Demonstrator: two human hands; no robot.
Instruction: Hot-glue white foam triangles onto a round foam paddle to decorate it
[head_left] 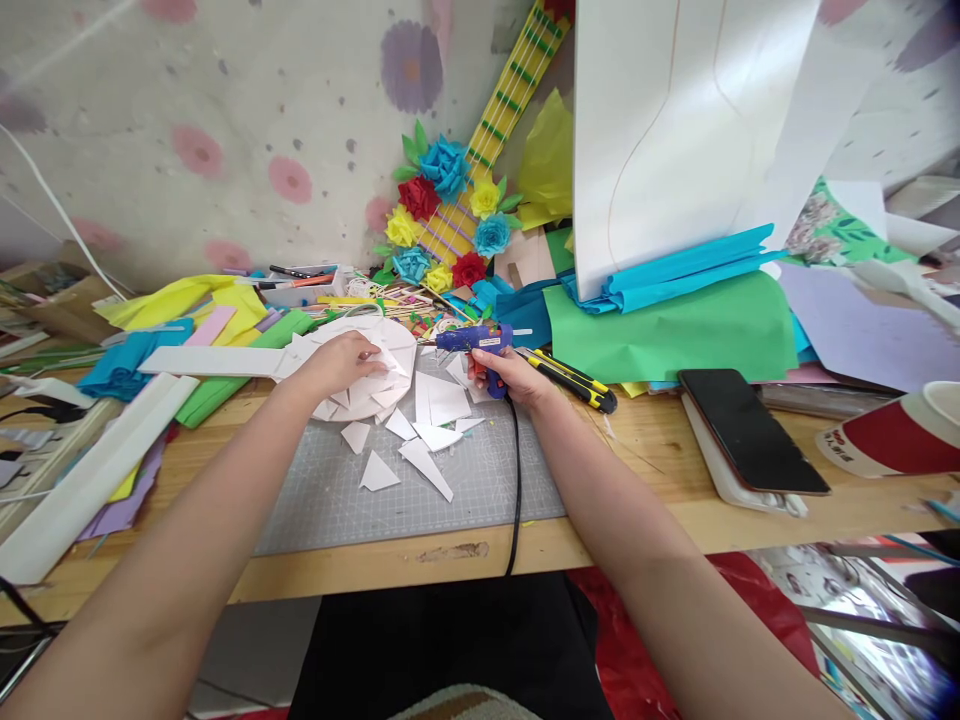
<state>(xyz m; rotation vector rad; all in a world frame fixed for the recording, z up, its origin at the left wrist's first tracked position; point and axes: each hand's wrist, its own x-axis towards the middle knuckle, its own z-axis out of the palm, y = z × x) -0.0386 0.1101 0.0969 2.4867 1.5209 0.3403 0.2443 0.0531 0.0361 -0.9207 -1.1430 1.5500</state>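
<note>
My right hand [508, 374] is closed round the grip of a blue hot glue gun [474, 343], whose nozzle points left toward a round white foam disc [390, 345] covered with white triangular pieces. My left hand [337, 365] lies on top of that disc, fingers bent and pressing down on the pieces. Several loose white triangles [420, 440] lie on the grey cutting mat [450, 490] just in front of the disc. The gun's black cord [516, 480] runs back over the mat and off the table's front edge.
A yellow-black utility knife [574, 380] lies right of the gun. A black phone [754, 430] and a red-white paper cup [896, 432] sit at the right. A white foam strip [90, 480], coloured paper sheets, a large white board [675, 130] and a paper-flower guitar [480, 190] crowd the back.
</note>
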